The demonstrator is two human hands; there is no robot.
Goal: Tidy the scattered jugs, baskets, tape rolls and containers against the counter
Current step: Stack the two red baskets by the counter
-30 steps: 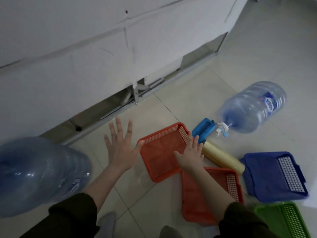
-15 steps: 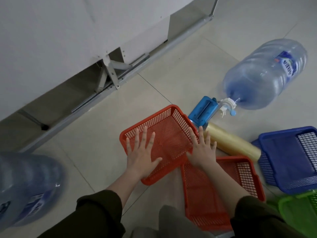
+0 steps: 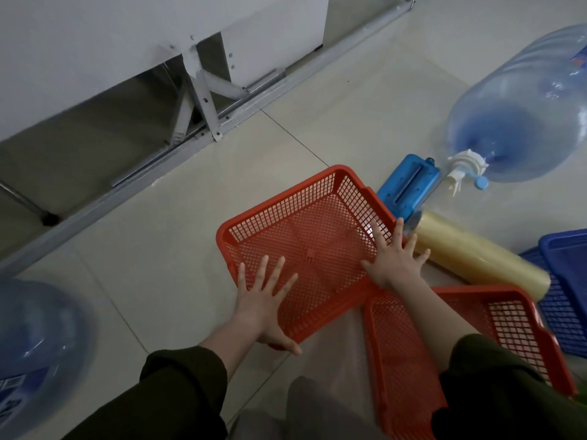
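Left hand (image 3: 265, 301), right hand (image 3: 394, 263) pressing on red mesh basket (image 3: 301, 214), fingers splayed straight, gripping nothing; second red basket (image 3: 403, 369) touching its near-right corner.

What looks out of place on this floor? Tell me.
The large clear blue plastic water jug at right lies on its side instead of standing. The farther orange mesh plastic basket sits skewed to the counter, and the yellowish film roll lies loose beside it. No spill is visible.
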